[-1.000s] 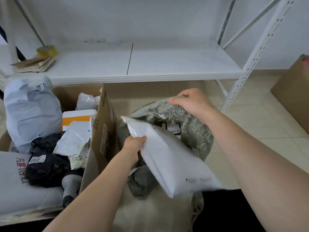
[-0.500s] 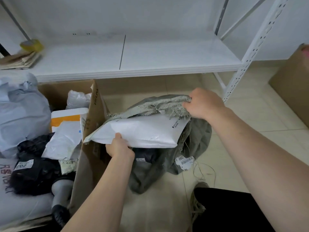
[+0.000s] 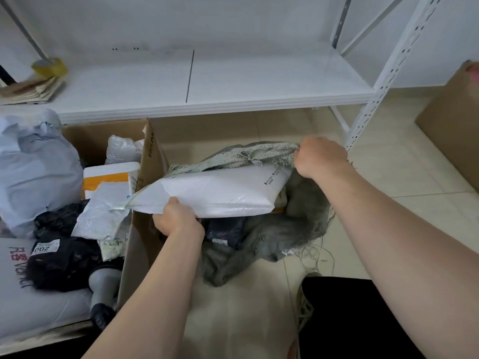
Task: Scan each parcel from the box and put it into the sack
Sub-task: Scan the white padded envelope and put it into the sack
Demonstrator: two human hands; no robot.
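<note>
Parcel (image 3: pixel 220 193), white and flat, has swung from steeply tilted to level within the last second, its far end now under the raised rim of the grey sack (image 3: pixel 298 224). Left hand (image 3: pixel 176 221) grips its near edge; right hand (image 3: pixel 318 156) clutches the sack's mouth open. Box (image 3: pixel 137 255) beside holds more parcels (image 3: pixel 62 257). Deposit looks nearly done.

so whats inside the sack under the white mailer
A dark parcel with a white label shows in the sack below the white mailer; the mailer and sack cloth cover anything deeper.
</note>
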